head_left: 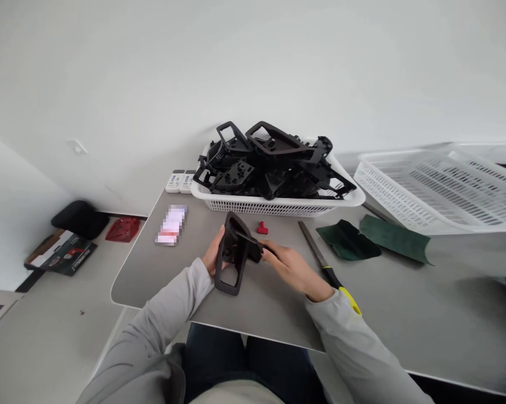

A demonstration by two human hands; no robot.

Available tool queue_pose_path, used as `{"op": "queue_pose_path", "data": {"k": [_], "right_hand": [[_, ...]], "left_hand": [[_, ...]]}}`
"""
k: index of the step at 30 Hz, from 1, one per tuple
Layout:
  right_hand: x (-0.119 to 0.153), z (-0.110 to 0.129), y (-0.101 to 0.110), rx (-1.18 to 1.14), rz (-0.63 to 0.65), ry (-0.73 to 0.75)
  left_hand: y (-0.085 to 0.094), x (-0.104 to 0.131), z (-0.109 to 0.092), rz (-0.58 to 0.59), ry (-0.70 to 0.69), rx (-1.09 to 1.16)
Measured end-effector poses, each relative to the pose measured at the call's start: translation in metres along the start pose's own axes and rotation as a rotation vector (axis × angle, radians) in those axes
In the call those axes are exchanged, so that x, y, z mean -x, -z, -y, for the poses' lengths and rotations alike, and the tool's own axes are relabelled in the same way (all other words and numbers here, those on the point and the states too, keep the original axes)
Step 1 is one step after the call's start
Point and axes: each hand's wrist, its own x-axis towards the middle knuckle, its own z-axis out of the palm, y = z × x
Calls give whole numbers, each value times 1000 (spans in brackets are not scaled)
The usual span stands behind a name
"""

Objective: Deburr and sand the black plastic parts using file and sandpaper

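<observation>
On the floor, past the left edge of the grey surface, lie a dark printed box, a black padded thing behind it and a red bag; along that left edge rests a pixelated oblong, and at the back left corner stand white packs; nearer the front edge, towards the left end, the left hand pinches a dark frame by its left side and holds it tilted; the right hand is closed around a slim dark tool, its far end at the opening of the frame, though whether the tip touches I cannot tell; behind both hands, by the back edge, a white basket is heaped with black plastic parts; a small red piece lies just before it; right of the right hand a file slants, its black and yellow handle towards the front edge; next come two green sheets, almost touching, and, along the back edge to the right, more white basketwork
</observation>
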Motion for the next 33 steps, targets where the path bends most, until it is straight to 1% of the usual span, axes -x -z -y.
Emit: {"op": "queue_pose_path", "data": {"k": [2,4,8,10,13,15,18,20,22,24,28,31,33], "right_hand": [[4,0,2,58,20,18],[5,0,2,97,31,37],[5,-2,-1,170,17,52],[5,-4,-2,192,4,43],[7,-6,-2,153,-18,38],[8,-6,-1,109,-21,9],[9,-9,2,26,29,19],[10,-11,5,-21,59,55],[10,-12,7,-18,50,43],[11,-12,8,32,11,13],[14,-5,7,169,-78,-32],[15,1,7,207,-79,-71],[16,3,8,195,-61,-65]], "left_hand": [[2,0,0,-47,-19,-2],[3,0,1,-58,-32,-1],[-1,5,2,40,-43,-21],[-3,7,2,48,-54,-32],[-3,8,1,-50,-35,-17],[-2,7,1,-108,-18,14],[0,4,1,-138,-25,42],[0,3,2,-120,-29,44],[0,3,2,-82,-29,47],[0,4,2,-58,-26,49],[1,6,2,-68,-52,48],[2,8,3,-51,-56,51],[3,8,3,-32,-44,50]]}}
